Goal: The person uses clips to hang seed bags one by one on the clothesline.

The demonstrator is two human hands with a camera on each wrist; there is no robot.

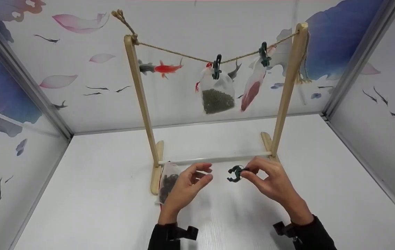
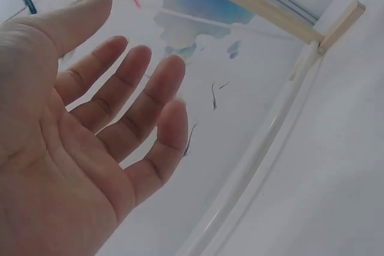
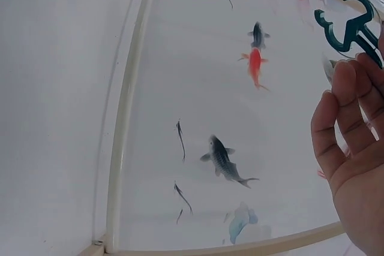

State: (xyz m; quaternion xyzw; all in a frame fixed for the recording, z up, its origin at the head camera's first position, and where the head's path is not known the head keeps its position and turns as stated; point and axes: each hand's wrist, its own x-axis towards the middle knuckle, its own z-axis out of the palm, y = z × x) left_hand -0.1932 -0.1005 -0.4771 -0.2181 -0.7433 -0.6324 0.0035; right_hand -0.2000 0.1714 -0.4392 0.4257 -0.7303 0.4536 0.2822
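Note:
My right hand [image 1: 275, 178] pinches a dark green clothespin [image 1: 233, 174] by its handle end. Its curved jaws point left and stand apart in the right wrist view. Facing it across a small gap, my left hand [image 1: 185, 189] has loosely bent fingers and holds nothing; its bare palm [image 2: 72, 148] shows in the left wrist view. Partly behind the left hand lies a white drawstring bag [image 1: 166, 184] with dark contents. Above, a clear-topped bag of green grains [image 1: 218, 100] hangs from a rope [image 1: 180, 53] by a clothespin [image 1: 217, 67].
A narrow bag with reddish contents [image 1: 252, 90] hangs farther right under another clothespin [image 1: 264, 55]. Wooden posts [image 1: 142, 97] hold up the rope, joined low down by a white rod [image 1: 214, 159]. Printed panels enclose the white table [image 1: 89, 194].

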